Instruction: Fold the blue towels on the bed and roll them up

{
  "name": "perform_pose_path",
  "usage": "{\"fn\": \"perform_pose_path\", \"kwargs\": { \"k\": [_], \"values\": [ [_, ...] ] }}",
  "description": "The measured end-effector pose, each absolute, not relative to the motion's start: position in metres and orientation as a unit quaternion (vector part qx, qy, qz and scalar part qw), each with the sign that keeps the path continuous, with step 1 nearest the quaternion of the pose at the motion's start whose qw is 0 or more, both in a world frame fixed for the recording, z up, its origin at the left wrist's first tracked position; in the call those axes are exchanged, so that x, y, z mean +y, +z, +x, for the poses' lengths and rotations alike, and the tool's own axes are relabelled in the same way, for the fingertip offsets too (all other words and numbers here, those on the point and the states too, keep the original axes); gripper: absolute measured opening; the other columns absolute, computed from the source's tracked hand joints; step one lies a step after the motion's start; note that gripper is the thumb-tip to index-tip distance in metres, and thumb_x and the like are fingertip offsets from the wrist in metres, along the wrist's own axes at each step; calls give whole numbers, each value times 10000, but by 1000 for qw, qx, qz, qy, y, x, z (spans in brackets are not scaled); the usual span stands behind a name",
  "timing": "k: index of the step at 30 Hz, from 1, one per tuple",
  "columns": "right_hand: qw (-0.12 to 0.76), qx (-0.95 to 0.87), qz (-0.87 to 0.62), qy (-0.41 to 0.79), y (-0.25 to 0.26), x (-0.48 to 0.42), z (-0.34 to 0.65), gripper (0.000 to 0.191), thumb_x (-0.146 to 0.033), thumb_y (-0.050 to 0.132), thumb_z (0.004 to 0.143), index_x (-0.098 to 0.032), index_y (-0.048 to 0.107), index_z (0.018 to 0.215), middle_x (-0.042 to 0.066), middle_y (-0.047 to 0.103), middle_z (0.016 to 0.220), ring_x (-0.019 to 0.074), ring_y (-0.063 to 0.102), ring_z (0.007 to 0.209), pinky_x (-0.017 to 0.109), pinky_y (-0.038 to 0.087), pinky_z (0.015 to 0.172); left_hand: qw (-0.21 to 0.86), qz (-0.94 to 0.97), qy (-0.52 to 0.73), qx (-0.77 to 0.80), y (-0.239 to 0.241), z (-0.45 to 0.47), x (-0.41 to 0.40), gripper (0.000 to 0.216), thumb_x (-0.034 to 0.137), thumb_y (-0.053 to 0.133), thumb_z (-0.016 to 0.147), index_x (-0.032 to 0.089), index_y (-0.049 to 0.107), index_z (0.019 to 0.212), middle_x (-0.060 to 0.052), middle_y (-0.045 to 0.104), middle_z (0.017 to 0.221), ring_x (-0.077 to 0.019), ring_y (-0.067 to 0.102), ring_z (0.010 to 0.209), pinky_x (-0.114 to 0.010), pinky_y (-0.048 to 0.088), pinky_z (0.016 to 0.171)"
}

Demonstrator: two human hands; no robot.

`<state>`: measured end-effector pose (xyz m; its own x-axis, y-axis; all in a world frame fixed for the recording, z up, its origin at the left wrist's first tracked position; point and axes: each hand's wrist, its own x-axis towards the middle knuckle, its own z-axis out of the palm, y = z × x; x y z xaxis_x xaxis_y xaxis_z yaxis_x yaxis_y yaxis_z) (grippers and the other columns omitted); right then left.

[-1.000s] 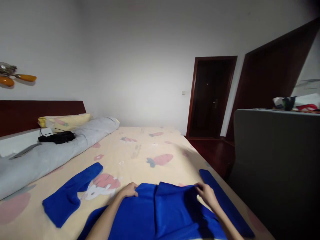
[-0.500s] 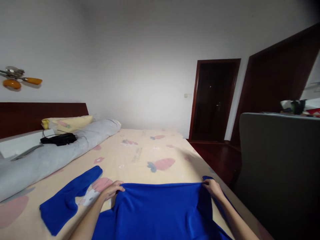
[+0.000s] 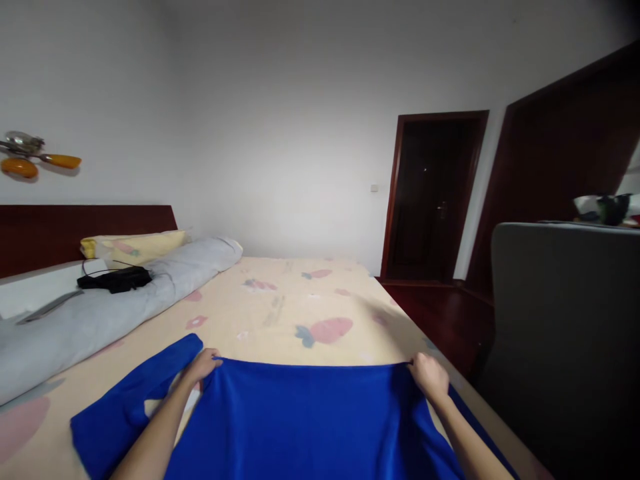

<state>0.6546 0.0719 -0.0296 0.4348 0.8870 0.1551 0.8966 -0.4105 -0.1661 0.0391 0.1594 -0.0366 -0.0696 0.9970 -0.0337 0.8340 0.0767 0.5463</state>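
Observation:
A bright blue garment [image 3: 310, 420] lies on the bed in front of me, its far edge pulled taut into a straight line. My left hand [image 3: 203, 365] pinches the left end of that edge and my right hand [image 3: 429, 375] pinches the right end. One blue sleeve [image 3: 125, 407] stretches out to the left on the sheet, partly under my left forearm. A strip of blue [image 3: 475, 427] runs down along my right forearm. The near part of the garment is cut off by the frame's bottom.
The bed has a cream sheet [image 3: 300, 307] printed with pink radishes. A rolled grey quilt [image 3: 100, 313] lies along the left with a black device [image 3: 117, 279] and cable on it, a yellow pillow [image 3: 133, 245] behind. A grey panel [image 3: 565, 347] stands at the right, dark doors [image 3: 430, 193] beyond.
My hands have spread apart and moved away from me, drawing the bunched blue edge out flat and straight. The view has shifted slightly.

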Motion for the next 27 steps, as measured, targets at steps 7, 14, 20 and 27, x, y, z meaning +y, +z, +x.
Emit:
{"fn": "perform_pose_path", "kwargs": {
  "k": [7,14,20,27],
  "values": [
    [100,-498,-860,40,-22,89,657,252,-233,554,852,-97,630,1049,192,650,1065,323,644,1004,379,487,745,38,643,115,756,-33,55,151,210,206,513,847,170,706,924,-135,598,1238,-313,450,1256,-450,314,1002],
    [149,-456,-873,85,-30,108,661,237,-198,491,826,-98,673,938,203,675,928,257,685,803,336,490,670,25,599,78,797,-38,73,169,353,114,385,862,90,690,1038,-211,670,1073,-297,638,1031,-384,459,819],
    [209,-466,-855,89,-57,117,671,287,-270,497,847,-159,707,1007,158,700,890,233,690,760,300,496,668,46,574,89,813,-50,67,180,345,197,416,874,157,705,1059,-181,686,1079,-290,653,1026,-341,481,746],
    [227,-521,-821,63,-106,111,666,421,-239,455,859,-86,615,1217,172,670,1129,286,647,1053,336,505,862,44,596,80,798,-80,71,166,414,257,394,917,177,597,1269,-161,654,1190,-285,624,1092,-379,468,860]
  ]
}}
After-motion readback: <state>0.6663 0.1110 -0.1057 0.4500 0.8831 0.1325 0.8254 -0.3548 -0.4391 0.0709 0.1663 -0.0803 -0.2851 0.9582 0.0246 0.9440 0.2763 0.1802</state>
